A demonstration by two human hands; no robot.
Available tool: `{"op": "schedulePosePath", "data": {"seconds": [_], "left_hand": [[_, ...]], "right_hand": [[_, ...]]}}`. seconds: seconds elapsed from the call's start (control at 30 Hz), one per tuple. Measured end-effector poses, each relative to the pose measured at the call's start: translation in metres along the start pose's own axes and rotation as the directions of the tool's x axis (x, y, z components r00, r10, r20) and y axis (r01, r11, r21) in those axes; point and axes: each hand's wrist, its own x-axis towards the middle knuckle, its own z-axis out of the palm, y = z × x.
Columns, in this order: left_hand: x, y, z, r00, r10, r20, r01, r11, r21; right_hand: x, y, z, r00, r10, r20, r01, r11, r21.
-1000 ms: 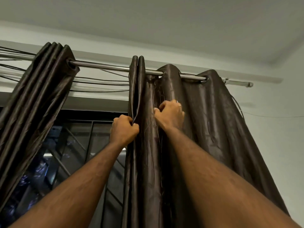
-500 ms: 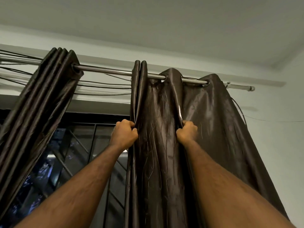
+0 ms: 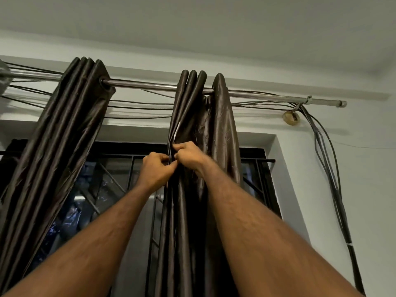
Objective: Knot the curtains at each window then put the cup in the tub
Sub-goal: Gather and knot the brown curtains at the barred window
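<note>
Two dark brown satin curtains hang from a metal rod [image 3: 150,86] above a barred window [image 3: 111,181]. The right curtain [image 3: 216,129] is bunched into narrow folds near the middle of the rod. My left hand [image 3: 157,171] and my right hand [image 3: 189,156] meet on its left edge, both shut on the gathered folds, knuckles nearly touching. The left curtain [image 3: 70,133] hangs gathered and slanting at the left, untouched. No cup or tub is in view.
Several black cables [image 3: 327,168] run behind the rod and drop down the white wall at the right. A roll of tape [image 3: 291,118] hangs near the rod's right end. The ceiling is close above.
My right hand pulled the spread folds leftward to meet my left hand. The right curtain is now bunched narrow, baring the window's right side and the cables.
</note>
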Motion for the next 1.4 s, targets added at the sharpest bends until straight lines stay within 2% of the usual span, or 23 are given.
{"op": "schedulePosePath", "data": {"seconds": [0.07, 0.1, 0.13, 0.17, 0.2, 0.23, 0.27, 0.33, 0.43, 0.53, 0.67, 0.73, 0.8, 0.87, 0.93, 1.07, 1.2, 1.3, 1.4], "left_hand": [[-0.001, 0.000, 0.004, 1.000, -0.002, 0.012, 0.002, 1.000, 0.023], [-0.001, -0.001, 0.006, 1.000, -0.007, 0.014, 0.007, 1.000, 0.027], [-0.002, -0.002, 0.009, 1.000, -0.011, 0.015, 0.010, 0.999, 0.034], [-0.002, -0.002, 0.012, 1.000, -0.007, 0.017, 0.007, 0.999, 0.049], [-0.002, -0.003, 0.015, 1.000, 0.003, 0.016, -0.004, 0.998, 0.063], [-0.003, -0.003, 0.017, 1.000, 0.013, 0.018, -0.014, 0.998, 0.067], [-0.003, -0.004, 0.019, 0.999, 0.021, 0.026, -0.022, 0.998, 0.061], [-0.003, -0.006, 0.021, 0.999, 0.029, 0.037, -0.031, 0.999, 0.045], [-0.003, -0.011, 0.021, 0.999, 0.034, 0.041, -0.036, 0.999, 0.038], [-0.003, -0.017, 0.018, 0.998, 0.045, 0.052, -0.047, 0.998, 0.029], [0.001, -0.026, 0.007, 0.999, 0.030, 0.022, -0.031, 0.997, 0.073], [0.004, -0.031, 0.000, 1.000, 0.017, -0.009, -0.016, 0.994, 0.105], [0.006, -0.034, -0.009, 0.999, 0.014, -0.046, -0.010, 0.996, 0.089], [0.005, -0.040, -0.021, 0.989, 0.005, -0.149, -0.003, 1.000, 0.017], [0.000, -0.052, -0.037, 0.979, -0.011, -0.205, 0.015, 1.000, 0.020], [-0.015, -0.074, -0.065, 0.980, 0.005, -0.200, 0.028, 0.987, 0.160], [-0.016, -0.073, -0.073, 0.982, 0.008, -0.191, 0.026, 0.984, 0.176], [-0.029, -0.064, -0.062, 0.987, -0.029, -0.157, 0.040, 0.997, 0.067], [-0.076, -0.063, -0.043, 0.990, -0.039, -0.132, 0.036, 0.999, -0.026]], "right_hand": [[-0.006, 0.005, 0.000, 0.996, 0.094, 0.003, -0.093, 0.977, 0.193], [-0.008, 0.009, -0.003, 0.995, 0.093, -0.028, -0.087, 0.980, 0.177], [-0.009, 0.014, -0.008, 0.993, 0.048, -0.106, -0.040, 0.996, 0.076], [-0.010, 0.021, -0.015, 0.974, -0.035, -0.225, 0.012, 0.995, -0.104], [-0.011, 0.030, -0.023, 0.925, -0.139, -0.354, 0.026, 0.951, -0.307], [-0.012, 0.038, -0.032, 0.849, -0.241, -0.470, -0.020, 0.875, -0.484], [-0.014, 0.045, -0.043, 0.767, -0.312, -0.561, -0.103, 0.803, -0.587], [-0.014, 0.060, -0.066, 0.677, -0.286, -0.678, -0.273, 0.758, -0.592], [-0.009, 0.077, -0.098, 0.662, -0.073, -0.746, -0.385, 0.821, -0.422], [-0.002, 0.083, -0.114, 0.725, 0.013, -0.688, -0.252, 0.935, -0.248], [0.005, 0.065, -0.075, 0.760, 0.014, -0.649, -0.245, 0.932, -0.266], [0.023, 0.028, -0.030, 0.825, -0.074, -0.560, -0.138, 0.935, -0.327], [0.049, -0.022, 0.017, 0.906, -0.202, -0.373, 0.049, 0.923, -0.381], [0.067, -0.060, 0.057, 0.930, -0.278, -0.239, 0.163, 0.898, -0.409], [0.071, -0.067, 0.079, 0.943, -0.276, -0.187, 0.180, 0.894, -0.411], [0.054, -0.022, 0.081, 0.918, -0.234, -0.321, 0.172, 0.962, -0.211], [0.019, 0.015, 0.079, 0.889, -0.126, -0.439, 0.037, 0.978, -0.207], [-0.028, 0.027, 0.093, 0.881, -0.169, -0.442, 0.076, 0.972, -0.221], [-0.092, 0.046, 0.130, 0.876, -0.306, -0.373, 0.203, 0.935, -0.291]]}}
